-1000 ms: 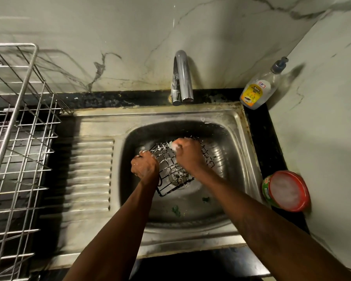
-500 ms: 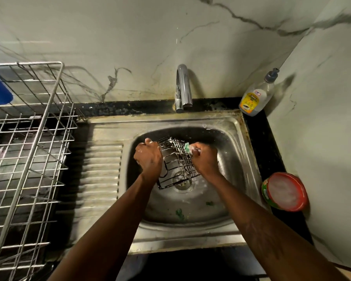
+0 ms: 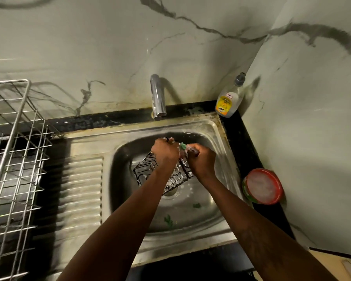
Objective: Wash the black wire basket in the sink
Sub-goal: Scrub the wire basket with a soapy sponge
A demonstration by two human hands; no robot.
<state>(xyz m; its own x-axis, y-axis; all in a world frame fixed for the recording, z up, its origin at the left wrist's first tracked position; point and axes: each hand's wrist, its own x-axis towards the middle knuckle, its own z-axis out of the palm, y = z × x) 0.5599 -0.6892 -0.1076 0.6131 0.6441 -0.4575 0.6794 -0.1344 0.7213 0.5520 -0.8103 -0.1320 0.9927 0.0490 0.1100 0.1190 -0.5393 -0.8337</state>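
Black wire basket [image 3: 148,171] leans tilted and soapy over the drain of the sink [image 3: 180,246]. Left hand [image 3: 165,154] grips its upper rim, fingers curled; right hand [image 3: 201,159] clutches a green scrubber [image 3: 183,146] against that rim. Beyond stand the tap [image 3: 157,98] and, at the back right corner, a soap bottle [image 3: 228,102].

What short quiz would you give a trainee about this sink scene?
1. True or false: the black wire basket is inside the sink.
2. Which hand holds the green scrubber? A left hand; B right hand; C neither.
3. Fill in: the soap bottle stands to the ___ of the tap.
Key: 1 true; 2 B; 3 right.
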